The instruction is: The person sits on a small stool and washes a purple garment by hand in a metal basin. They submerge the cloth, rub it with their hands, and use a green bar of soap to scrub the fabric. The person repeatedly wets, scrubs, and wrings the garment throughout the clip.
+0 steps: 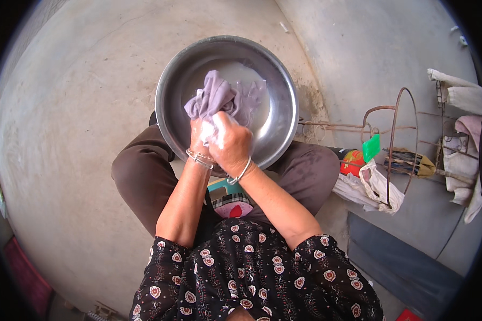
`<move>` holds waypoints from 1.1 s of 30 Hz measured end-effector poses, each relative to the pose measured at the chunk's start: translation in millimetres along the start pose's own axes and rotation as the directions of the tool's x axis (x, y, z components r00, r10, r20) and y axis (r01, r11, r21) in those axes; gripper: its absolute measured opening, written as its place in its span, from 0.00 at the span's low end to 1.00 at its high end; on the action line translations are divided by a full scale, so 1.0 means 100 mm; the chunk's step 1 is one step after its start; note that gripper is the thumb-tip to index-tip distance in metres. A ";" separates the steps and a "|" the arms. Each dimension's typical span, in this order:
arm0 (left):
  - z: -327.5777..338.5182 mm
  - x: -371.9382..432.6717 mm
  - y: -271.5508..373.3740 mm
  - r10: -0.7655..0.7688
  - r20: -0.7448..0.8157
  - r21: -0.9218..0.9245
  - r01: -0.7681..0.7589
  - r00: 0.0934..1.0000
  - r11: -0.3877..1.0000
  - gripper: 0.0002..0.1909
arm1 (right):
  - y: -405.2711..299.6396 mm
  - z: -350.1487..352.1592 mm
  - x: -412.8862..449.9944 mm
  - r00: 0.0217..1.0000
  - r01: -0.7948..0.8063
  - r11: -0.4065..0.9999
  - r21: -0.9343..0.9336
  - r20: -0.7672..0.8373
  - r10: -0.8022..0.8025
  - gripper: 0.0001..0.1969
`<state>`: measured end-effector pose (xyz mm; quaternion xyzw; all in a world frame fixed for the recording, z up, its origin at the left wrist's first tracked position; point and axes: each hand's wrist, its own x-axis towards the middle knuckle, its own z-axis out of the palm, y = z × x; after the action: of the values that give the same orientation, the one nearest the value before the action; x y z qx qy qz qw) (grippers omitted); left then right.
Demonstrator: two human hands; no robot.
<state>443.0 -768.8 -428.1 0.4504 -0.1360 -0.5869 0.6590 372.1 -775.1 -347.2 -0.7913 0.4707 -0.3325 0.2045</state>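
A wet lilac cloth (217,94) is bunched up over a round stainless steel basin (172,74). My left hand (198,136) grips it from the left, partly hidden behind the other hand. Closed around the same cloth, my right hand (233,138) presses against the left one, and white suds coat the fingers of both. Part of the cloth trails to the right into cloudy water (233,70) at the basin's bottom. Bracelets circle both wrists, close to the near rim.
The basin stands between my bent knees on a concrete floor (84,100). To the right, a rusty metal rack (393,148) carries cloths (462,160), a white plastic bag (379,188) and a green tag (371,148). Part of a teal stool (221,185) shows beneath me.
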 end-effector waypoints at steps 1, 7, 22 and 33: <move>0.07 -0.05 0.02 -0.047 -0.004 -0.040 0.047 0.999 0.998 0.16 | 0.15 0.04 0.14 0.997 -0.016 0.999 0.029 -0.072 0.018 0.08; 0.18 -0.09 0.22 -0.157 -0.028 -0.286 0.143 0.987 0.948 0.13 | 0.09 0.05 0.14 0.996 -0.089 0.996 -0.020 -0.032 0.088 0.08; -0.01 0.00 -0.16 -0.171 0.058 -0.306 0.180 0.984 0.935 0.12 | 0.16 0.03 0.16 0.999 -0.024 0.998 -0.051 0.036 0.026 0.09; -0.03 -0.20 0.47 -0.245 0.273 -0.762 0.365 0.930 0.535 0.17 | 1.93 0.23 0.57 0.933 -0.200 0.879 -0.432 0.189 0.305 0.21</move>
<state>470.5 -754.1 -388.0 0.0818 0.1799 -0.7188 0.6666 290.7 -916.2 -466.9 -0.7831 0.5995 -0.0947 0.1355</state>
